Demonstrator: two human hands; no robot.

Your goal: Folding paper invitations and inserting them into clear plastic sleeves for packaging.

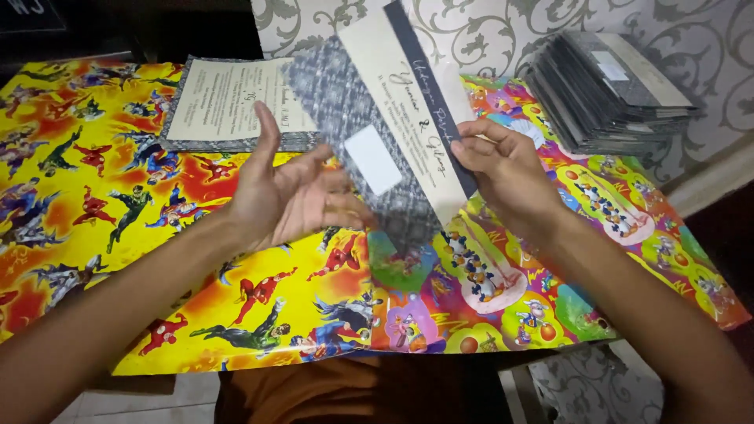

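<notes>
A grey patterned card [377, 133] with a cream band, dark stripe and white label tilts between both hands. Its lower edge looks blurred, seemingly resting near the left palm.

wall [487, 31]: pale, grey scrollwork, at 12 o'clock
floor [141, 404]: light tiles, at 7 o'clock
table cover [94, 157]: bright cartoon-print sheets

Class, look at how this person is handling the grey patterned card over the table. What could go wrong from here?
1. The grey card is pinched only at one edge by the right hand; the open left hand isn't gripping, so it may slip or bend.
2. The tall card stack sits near the table's edge and might topple.
</notes>
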